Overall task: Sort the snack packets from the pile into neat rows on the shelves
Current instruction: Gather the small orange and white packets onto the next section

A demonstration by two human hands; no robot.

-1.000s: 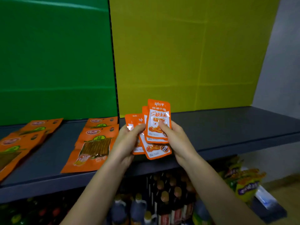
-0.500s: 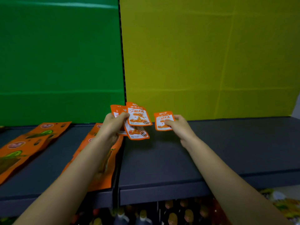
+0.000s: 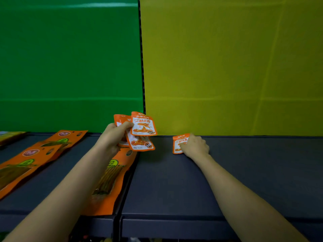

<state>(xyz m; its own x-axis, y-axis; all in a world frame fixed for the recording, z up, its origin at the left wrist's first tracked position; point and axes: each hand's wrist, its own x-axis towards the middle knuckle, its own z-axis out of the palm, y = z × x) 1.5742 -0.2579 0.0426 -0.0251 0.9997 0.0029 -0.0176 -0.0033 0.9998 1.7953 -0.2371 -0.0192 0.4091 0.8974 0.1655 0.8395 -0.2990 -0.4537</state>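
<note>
Half a second ago my right hand (image 3: 194, 145) carried one small orange foil snack packet (image 3: 178, 143) in the air. Now it has come down and sets that packet on the dark grey shelf (image 3: 192, 186), right at the foot of the yellow back panel (image 3: 227, 67). My fingers curl over the packet's right side and grip it, so I judge it placed but not yet let go. It looks like the first of a new row on this bare stretch. My left hand (image 3: 111, 137), well to the left of the right one, has lifted a little. It grips a fan of small orange foil packets (image 3: 142, 127) above the shelf, ready to feed the next. My right palm covers about half of the placed packet, so I cannot tell whether it lies square. How many packets are in the fan is hard to count, since they overlap. My left forearm hides much of the long orange snack packets (image 3: 108, 182) lying beneath it.
</note>
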